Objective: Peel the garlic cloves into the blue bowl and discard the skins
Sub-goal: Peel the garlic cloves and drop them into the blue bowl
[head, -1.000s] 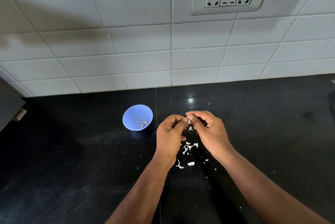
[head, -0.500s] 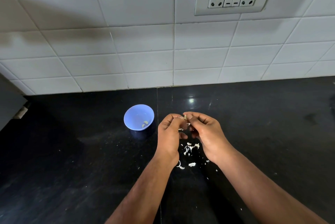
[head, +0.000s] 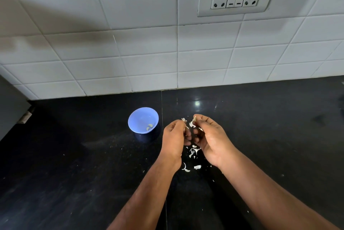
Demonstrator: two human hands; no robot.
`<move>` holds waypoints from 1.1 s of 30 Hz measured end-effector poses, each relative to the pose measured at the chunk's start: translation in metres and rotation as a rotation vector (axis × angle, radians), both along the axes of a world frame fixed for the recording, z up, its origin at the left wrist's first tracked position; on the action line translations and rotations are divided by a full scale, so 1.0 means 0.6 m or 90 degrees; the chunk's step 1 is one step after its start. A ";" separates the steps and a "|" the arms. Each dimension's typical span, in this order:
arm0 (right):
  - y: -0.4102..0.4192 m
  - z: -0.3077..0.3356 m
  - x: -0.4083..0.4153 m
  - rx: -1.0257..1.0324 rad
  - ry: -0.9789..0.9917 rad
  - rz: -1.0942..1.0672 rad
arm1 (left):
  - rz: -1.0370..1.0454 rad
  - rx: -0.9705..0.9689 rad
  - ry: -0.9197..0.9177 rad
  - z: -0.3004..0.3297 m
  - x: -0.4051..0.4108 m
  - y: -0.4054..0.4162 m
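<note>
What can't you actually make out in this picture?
Head view only:
- Garlic clove: mostly hidden by the right hand; how much skin remains is unclear.
- Left hand: fingertips curl away.
- Blue bowl: contents too small to count.
- Elbows: cut off by the bottom edge.

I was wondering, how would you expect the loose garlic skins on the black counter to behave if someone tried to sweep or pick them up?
The garlic skins look thin, curled and flaky, so they are probably very light and floppy. They lie in scattered small bits on the glossy black counter, so they would likely slide and scatter when pushed. The tiniest specks may be hard to pinch.
</note>
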State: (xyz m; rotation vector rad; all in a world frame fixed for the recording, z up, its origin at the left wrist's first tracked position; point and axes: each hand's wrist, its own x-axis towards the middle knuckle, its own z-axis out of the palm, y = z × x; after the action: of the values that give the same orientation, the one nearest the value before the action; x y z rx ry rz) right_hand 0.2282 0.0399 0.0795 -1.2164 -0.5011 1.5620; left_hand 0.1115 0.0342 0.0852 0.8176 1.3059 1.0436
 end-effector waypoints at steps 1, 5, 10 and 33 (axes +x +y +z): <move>0.000 -0.001 0.003 0.002 -0.002 -0.012 | -0.006 0.000 0.030 -0.004 -0.001 0.001; -0.002 -0.001 0.014 0.020 -0.029 -0.021 | -0.039 0.009 0.155 -0.019 -0.001 0.002; -0.013 0.007 0.018 0.079 -0.102 0.014 | -0.110 0.020 0.131 -0.016 0.002 -0.005; -0.014 0.009 0.024 0.102 -0.196 -0.031 | 0.030 0.144 0.176 -0.021 0.016 0.007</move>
State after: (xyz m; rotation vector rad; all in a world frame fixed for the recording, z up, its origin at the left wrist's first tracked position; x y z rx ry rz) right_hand 0.2427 0.0318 0.0848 -1.3406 -0.7742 1.2720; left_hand 0.1209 0.0386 0.0723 1.1378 1.4608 1.1599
